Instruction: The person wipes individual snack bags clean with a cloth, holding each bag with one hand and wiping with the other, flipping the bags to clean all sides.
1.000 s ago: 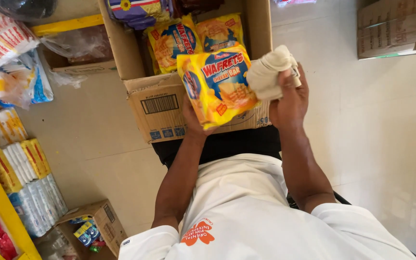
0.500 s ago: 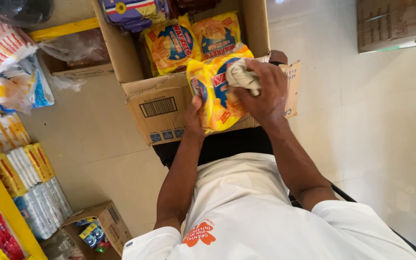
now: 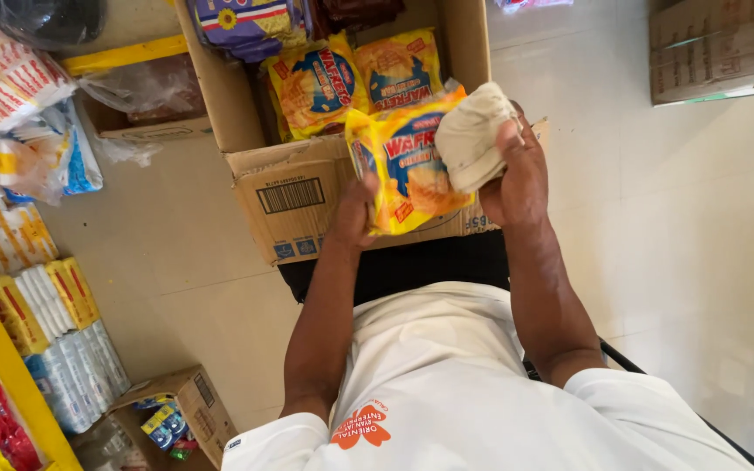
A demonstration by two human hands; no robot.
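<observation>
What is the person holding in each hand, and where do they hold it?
The left hand grips the yellow snack packet at its lower left edge. The right hand holds a bunched white cloth against the packet's top right.

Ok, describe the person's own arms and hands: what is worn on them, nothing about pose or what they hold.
Both forearms are bare from above the elbow down. The left hand and right hand wear no gloves, and no watch or bracelet shows. Short white sleeves of a white shirt cover the upper arms; the shirt bears an orange flower-like print on its front.

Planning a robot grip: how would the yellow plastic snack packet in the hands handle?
The yellow plastic snack packet looks puffy and light, held up by the left hand alone. Its glossy film is probably slippery and crinkly. The contents may crush, so squeeze gently.
</observation>
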